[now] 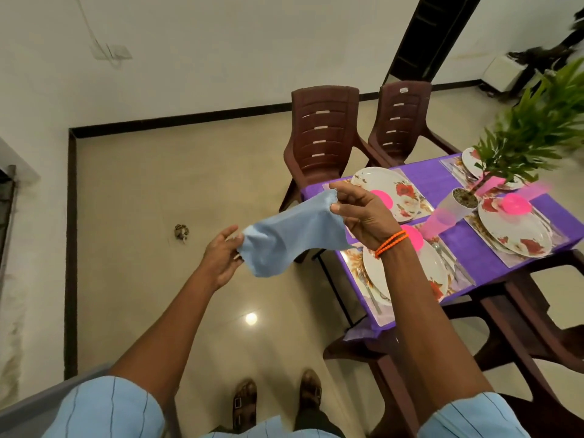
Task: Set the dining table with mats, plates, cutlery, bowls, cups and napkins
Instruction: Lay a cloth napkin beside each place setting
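Note:
A light blue cloth napkin hangs stretched between my two hands, above the floor to the left of the table. My left hand pinches its lower left corner. My right hand, with an orange bead bracelet on the wrist, pinches its upper right corner. On the purple-covered table lie floral white plates on clear mats, with pink bowls on them. A pink cup stands mid-table. Cutlery lies beside the near plate.
Two brown plastic chairs stand at the table's far side, and another brown chair is near my right arm. A potted green plant stands on the table. A small object lies on the tiled floor.

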